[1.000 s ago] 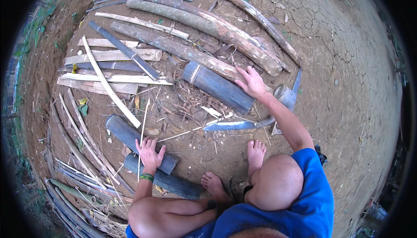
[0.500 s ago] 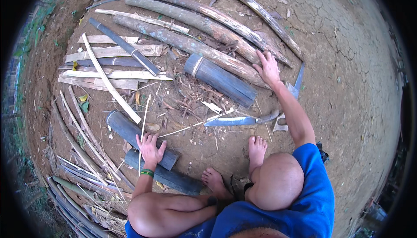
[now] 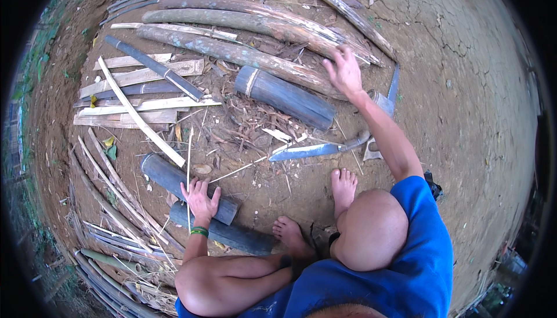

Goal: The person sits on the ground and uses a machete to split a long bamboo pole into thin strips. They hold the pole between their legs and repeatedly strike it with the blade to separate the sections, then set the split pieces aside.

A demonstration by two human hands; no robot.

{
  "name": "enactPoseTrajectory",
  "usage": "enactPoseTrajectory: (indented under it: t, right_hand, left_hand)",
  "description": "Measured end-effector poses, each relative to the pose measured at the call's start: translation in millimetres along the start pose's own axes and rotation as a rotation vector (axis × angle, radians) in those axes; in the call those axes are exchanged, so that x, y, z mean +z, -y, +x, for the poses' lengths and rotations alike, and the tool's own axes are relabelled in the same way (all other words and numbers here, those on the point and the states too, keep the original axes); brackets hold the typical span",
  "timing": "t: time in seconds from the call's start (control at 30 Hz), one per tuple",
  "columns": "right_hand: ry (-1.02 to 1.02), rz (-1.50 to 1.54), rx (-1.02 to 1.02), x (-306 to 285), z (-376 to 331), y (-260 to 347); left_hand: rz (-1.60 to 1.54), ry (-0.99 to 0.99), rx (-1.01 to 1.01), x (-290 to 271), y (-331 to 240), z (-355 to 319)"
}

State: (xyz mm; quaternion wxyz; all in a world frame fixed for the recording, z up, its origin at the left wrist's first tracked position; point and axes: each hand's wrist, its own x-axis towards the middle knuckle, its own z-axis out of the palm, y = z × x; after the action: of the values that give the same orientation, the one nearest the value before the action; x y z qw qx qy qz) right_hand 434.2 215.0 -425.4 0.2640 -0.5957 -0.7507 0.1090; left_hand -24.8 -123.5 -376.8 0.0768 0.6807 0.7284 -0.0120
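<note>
I squat on bare earth among cut bamboo. My left hand lies flat, fingers spread, on a short dark bamboo section near my left knee; a second dark section lies just below it. My right hand is stretched out in the air with fingers apart, empty, above a long bamboo pole and next to a thick dark bamboo section. A long-bladed knife lies on the ground under my right forearm.
Flat split bamboo slats are stacked at the left. Thin strips fan out at the lower left. More long poles lie at the top. A second blade rests at the right. Chips litter the middle.
My right hand has lifted and moved up and right, from the thick dark section to above the long poles. My left hand stays on the short section.
</note>
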Motion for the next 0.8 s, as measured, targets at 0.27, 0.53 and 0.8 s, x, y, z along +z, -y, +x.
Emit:
enactPoseTrajectory:
  t: [0.27, 0.53, 0.8]
  right_hand:
    - [0.330, -0.162, -0.137, 8.8, -96.2, 78.9]
    - [0.362, -0.172, -0.244, -2.3, -136.0, 105.9]
    - [0.452, -0.096, -0.126, -2.1, -137.5, 110.7]
  left_hand:
    - [0.040, -0.008, -0.007, -0.2, 0.1, -6.4]
    - [0.050, -0.012, 0.030, 7.5, -1.0, -0.3]
    - [0.034, -0.011, 0.027, 9.5, -0.1, -1.2]
